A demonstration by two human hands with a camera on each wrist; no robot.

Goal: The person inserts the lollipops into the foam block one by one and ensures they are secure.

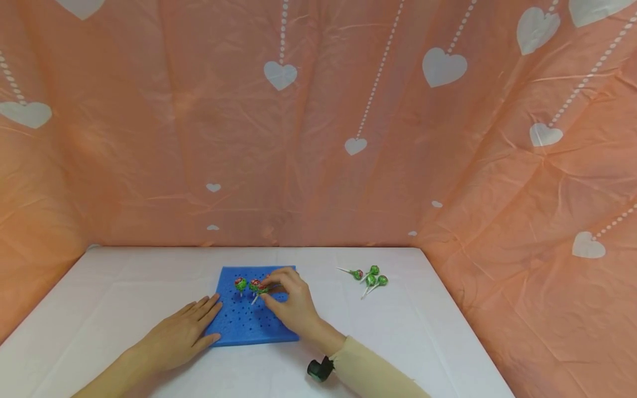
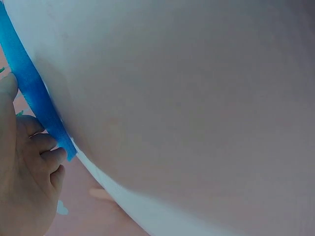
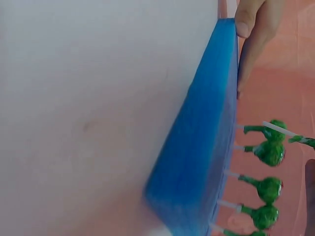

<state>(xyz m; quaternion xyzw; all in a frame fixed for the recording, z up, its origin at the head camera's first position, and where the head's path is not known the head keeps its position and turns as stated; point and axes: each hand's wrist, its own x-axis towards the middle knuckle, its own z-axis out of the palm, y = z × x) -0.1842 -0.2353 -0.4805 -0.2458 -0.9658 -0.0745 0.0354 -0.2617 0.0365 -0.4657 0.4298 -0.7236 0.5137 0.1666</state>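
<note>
A blue foam board point(image 1: 249, 326) dotted with small holes lies on the white table. My left hand point(image 1: 181, 334) rests along its left edge, fingers stretched out and touching it. Over the board, my right hand point(image 1: 293, 304) pinches a green-and-red wrapped lollipop point(image 1: 261, 289), its white stick slanting down to the left. In the right wrist view, that lollipop's stick point(image 3: 278, 129) enters from the right edge. Several wrapped lollipops point(image 3: 269, 189) stand in a row with their sticks in the foam; the right hand hides part of this row in the head view.
Several loose lollipops point(image 1: 370, 281) lie in a cluster on the table to the right of the board. A small black device point(image 1: 320, 369) sits at my right wrist. An orange curtain point(image 1: 318, 193) with white hearts hangs behind the table's back edge and along its sides.
</note>
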